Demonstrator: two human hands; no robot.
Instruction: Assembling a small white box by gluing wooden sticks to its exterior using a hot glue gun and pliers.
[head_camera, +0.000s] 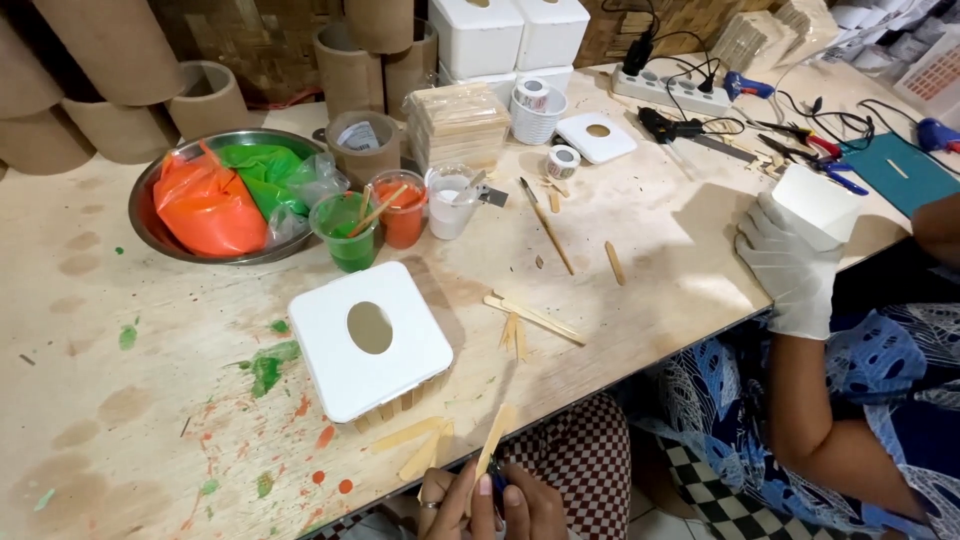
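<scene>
On the left of the bench (120, 420) dried green and orange paint splashes run toward the front edge. Behind them a steel bowl (150, 215) holds orange and green bags, with a green cup (347, 232), an orange cup (403, 212) and a white cup (450, 203) just beside it, each with a stirrer standing in it. A careless reach over these could tip one, and wet paint would likely run to the white box (370, 340), which sits near the front edge with an oval hole in its lid and sticks along its lower side.

Loose sticks (418, 440) lie at the very edge below the box; a nudge could send them off.

At the bottom centre, the left hand (447, 505) and right hand (530, 510) meet around one stick (493, 440). Both are curled tight on its lower end, and something small and dark shows between them; I cannot tell what it is. The stick is pale bare wood, flat and thin with a rounded tip, slanting up over the bench edge. Being so thin, it would probably snap or split if squeezed or bent hard.

On the right, another person's gloved hand (790, 265) presses a white block (818, 200).
</scene>
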